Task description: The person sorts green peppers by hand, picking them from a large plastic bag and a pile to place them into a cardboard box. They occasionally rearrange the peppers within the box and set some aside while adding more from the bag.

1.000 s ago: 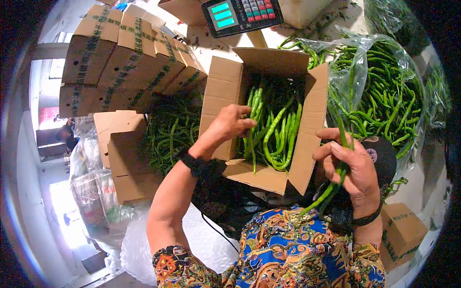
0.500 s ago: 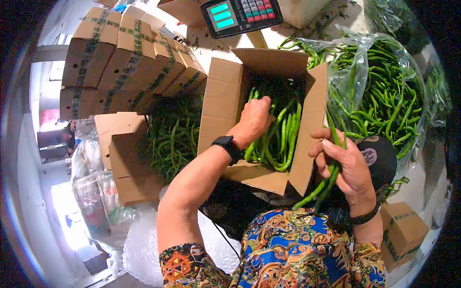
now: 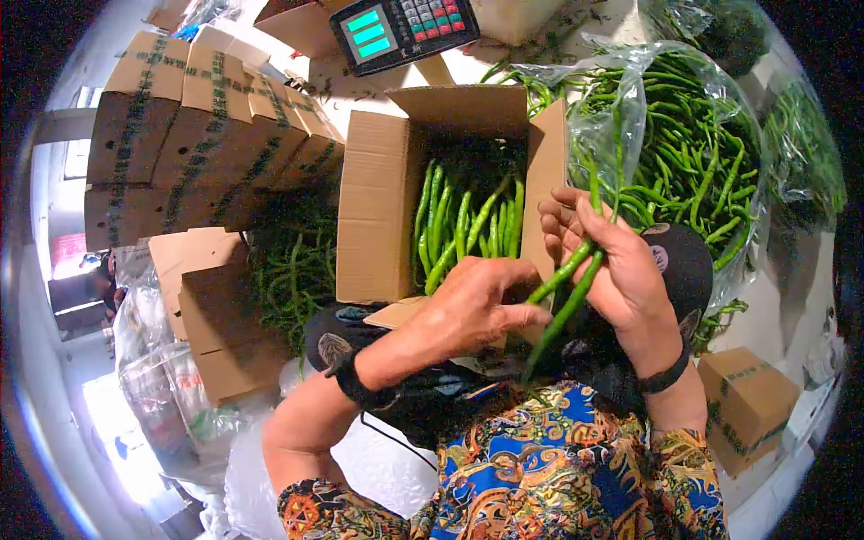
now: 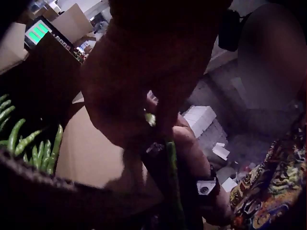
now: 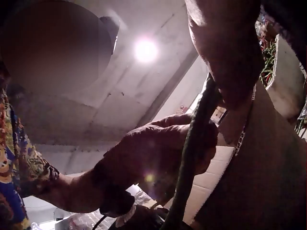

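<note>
My right hand (image 3: pixel 621 265) holds long green chili peppers (image 3: pixel 569 310) between thumb and fingers, just right of the open cardboard box (image 3: pixel 373 207). Over the box's near edge, my left hand (image 3: pixel 481 306) pinches the lower end of one of these peppers between thumb and fingers. Inside the box, several green chili peppers (image 3: pixel 436 216) lie side by side. The left wrist view shows the dark left hand (image 4: pixel 139 81) with a pepper (image 4: pixel 172 167) hanging below it. In the right wrist view a pepper (image 5: pixel 189 153) crosses in front of the left hand (image 5: pixel 148 148).
A clear plastic bag (image 3: pixel 621 85) full of green chili peppers lies on the right. Behind the box stands a scale display (image 3: pixel 405 31). Taped cartons (image 3: pixel 171 135) are stacked on the left, with more green peppers (image 3: pixel 297 270) beside them. A small carton (image 3: pixel 747 405) sits lower right.
My left hand went into the box among the peppers, then came back out toward the right hand and took hold of a pepper there. The right hand keeps its peppers. The head view has shifted.
</note>
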A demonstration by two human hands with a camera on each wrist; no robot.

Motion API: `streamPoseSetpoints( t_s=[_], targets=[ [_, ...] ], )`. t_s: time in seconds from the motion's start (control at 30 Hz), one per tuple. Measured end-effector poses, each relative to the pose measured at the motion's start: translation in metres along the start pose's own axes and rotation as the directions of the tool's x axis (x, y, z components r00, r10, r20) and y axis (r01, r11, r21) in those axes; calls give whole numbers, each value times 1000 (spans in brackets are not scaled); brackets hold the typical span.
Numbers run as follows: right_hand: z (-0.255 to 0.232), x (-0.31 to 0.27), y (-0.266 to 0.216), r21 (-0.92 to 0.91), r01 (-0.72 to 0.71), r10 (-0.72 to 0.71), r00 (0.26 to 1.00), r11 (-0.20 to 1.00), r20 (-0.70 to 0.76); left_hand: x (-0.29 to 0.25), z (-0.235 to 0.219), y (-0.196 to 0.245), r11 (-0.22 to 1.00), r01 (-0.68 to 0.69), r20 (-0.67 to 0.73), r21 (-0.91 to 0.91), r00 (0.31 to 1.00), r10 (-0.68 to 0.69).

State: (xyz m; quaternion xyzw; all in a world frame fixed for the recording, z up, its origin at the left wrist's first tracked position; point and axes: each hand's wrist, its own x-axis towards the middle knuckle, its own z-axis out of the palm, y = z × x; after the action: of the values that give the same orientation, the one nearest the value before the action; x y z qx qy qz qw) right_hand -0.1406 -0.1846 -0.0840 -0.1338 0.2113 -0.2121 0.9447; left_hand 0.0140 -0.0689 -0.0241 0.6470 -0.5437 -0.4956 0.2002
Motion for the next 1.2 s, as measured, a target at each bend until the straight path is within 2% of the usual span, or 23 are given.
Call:
streamPoseSetpoints(
  t_s=[0.03,0.07,0.13,0.17,0.2,0.27,0.33,0.4,0.47,0.53,0.6,0.67,0.8,0.87,0.93,0.97,1.0,1.07,1.1,1.13,1.2],
  targets=[
    [4,0,0,35,2,-2,1000,999,-3,-1,4,-3,998,53,-5,40,999,-53],
    [7,1,0,69,3,-3,1000,998,-4,-4,4,-5,998,49,-10,39,999,-48],
    [0,4,-4,43,9,-9,1000,999,0,-13,1,-15,979,126,-78,-160,987,-140],
    [-1,4,-7,51,17,-16,1000,999,-9,-15,5,-33,948,31,-175,-317,980,-90],
    [-3,4,-9,60,23,-22,1000,998,-17,-18,-3,-40,932,7,-190,-361,978,-81],
    [-2,1,-10,36,4,-2,999,999,-52,-24,-14,-47,844,146,-185,-515,943,-276],
    [-1,0,-8,37,-1,5,994,999,-109,-24,-17,-61,837,195,-159,-511,936,-315],
    [-4,1,-6,26,-5,7,995,1000,-98,-18,-22,-65,829,243,-124,-504,929,-348],
    [-3,2,-8,61,-32,32,999,998,-6,-5,-26,-62,884,316,-121,-345,919,-375],
    [-2,0,-11,59,-35,35,999,998,-6,10,-27,-74,872,305,-159,-383,908,-387],
    [-2,-2,-13,61,-31,31,999,998,-7,16,-30,-78,851,214,-253,-479,895,-367],
    [-1,-5,-15,5,-1,1,1000,1000,-10,24,-31,-78,853,197,-278,-484,889,-363],
    [4,-6,-12,-23,-1,0,998,1000,-56,44,-26,-105,854,286,-221,-434,885,-409],
    [5,-6,-12,-28,0,-1,998,1000,-57,51,-22,-115,837,287,-231,-467,873,-429],
    [9,-7,-13,-57,-6,1,997,998,-82,55,-21,-121,824,353,-250,-444,834,-492],
    [10,-9,-12,-67,-9,4,996,998,-84,52,-21,-126,795,319,-226,-515,845,-485],
    [10,-9,-13,-62,-6,1,996,998,-84,49,-21,-125,797,322,-225,-511,845,-485],
    [10,-11,-13,-40,-35,32,997,999,-69,44,-19,-126,803,488,-197,-343,798,-569],
    [9,-11,-13,-40,-37,34,997,999,-66,45,-22,-125,826,499,-122,-264,832,-541],
    [8,-11,-12,-33,-37,35,997,999,-64,47,-23,-124,825,499,-124,-265,831,-542],
    [7,-10,-10,-29,-35,33,998,999,-62,51,-22,-118,855,457,-211,-246,836,-507]
  ],
)
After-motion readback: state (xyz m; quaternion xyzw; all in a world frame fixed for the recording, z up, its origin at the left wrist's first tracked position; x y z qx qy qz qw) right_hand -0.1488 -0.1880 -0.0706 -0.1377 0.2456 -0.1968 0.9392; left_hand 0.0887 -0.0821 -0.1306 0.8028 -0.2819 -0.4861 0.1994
